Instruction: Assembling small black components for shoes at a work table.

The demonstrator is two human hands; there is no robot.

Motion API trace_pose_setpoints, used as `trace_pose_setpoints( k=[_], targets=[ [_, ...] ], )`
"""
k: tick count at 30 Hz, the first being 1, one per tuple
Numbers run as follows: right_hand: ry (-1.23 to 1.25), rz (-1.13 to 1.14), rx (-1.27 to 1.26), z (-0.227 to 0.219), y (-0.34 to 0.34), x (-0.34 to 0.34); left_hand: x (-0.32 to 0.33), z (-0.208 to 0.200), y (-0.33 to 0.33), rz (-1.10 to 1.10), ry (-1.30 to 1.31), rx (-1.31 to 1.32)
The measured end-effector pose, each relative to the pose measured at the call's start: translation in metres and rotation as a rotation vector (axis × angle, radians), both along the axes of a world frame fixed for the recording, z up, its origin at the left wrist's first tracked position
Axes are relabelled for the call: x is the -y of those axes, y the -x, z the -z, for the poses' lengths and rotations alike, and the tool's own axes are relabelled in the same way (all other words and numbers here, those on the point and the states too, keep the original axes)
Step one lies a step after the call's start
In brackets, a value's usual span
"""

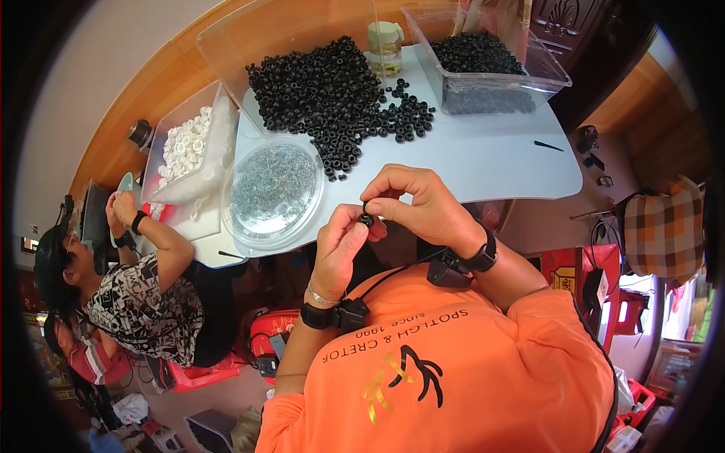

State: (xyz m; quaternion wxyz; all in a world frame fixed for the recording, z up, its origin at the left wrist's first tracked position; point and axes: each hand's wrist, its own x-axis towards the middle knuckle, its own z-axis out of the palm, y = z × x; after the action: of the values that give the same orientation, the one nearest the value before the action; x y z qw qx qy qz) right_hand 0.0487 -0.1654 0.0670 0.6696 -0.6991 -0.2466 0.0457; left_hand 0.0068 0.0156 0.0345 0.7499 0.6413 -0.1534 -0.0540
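Observation:
Just in front of my chest, both hands meet over a small black ring-shaped part [366, 220]. My left hand [341, 245] pinches it between thumb and fingers. Close above it, my right hand [414, 202] has thumb and forefinger closed at the part's upper side; a tiny dark bit shows there, too small to name. Many similar black parts [313, 90] lie heaped on the white table [483, 147], spilling toward me. Left of the heap stands a round clear tub [236, 219] full of small transparent rings [273, 181].
A clear bin [555, 75] of black parts stands at the back right, near a lidded jar [386, 49]. A dark slim tool [548, 146] lies at the right. Leftward are a bin of white parts [185, 147] and a co-worker [143, 302] handling something white.

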Motion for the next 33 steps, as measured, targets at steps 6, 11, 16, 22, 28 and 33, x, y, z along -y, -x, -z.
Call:
trace_pose_setpoints(
  k=[6,11,16,22,28,33],
  targets=[
    [0.036,0.022,0.036,0.0,0.002,-0.001,0.0,0.0,0.001,-0.005,-0.03,-0.003],
    [0.067,0.056,0.104,-0.001,0.003,0.0,0.0,0.0,0.001,0.002,-0.039,-0.016],
    [0.069,0.047,0.086,-0.001,0.004,0.0,0.001,0.0,0.001,0.012,-0.034,-0.019],
    [0.106,0.057,0.163,0.005,0.01,0.001,0.001,0.003,0.0,-0.001,-0.024,-0.061],
    [0.191,0.166,0.413,0.015,0.016,-0.001,0.006,0.003,0.001,-0.026,0.09,-0.164],
    [0.199,0.271,0.498,0.022,0.013,-0.002,0.01,0.01,-0.002,0.044,0.255,-0.277]
  ],
)
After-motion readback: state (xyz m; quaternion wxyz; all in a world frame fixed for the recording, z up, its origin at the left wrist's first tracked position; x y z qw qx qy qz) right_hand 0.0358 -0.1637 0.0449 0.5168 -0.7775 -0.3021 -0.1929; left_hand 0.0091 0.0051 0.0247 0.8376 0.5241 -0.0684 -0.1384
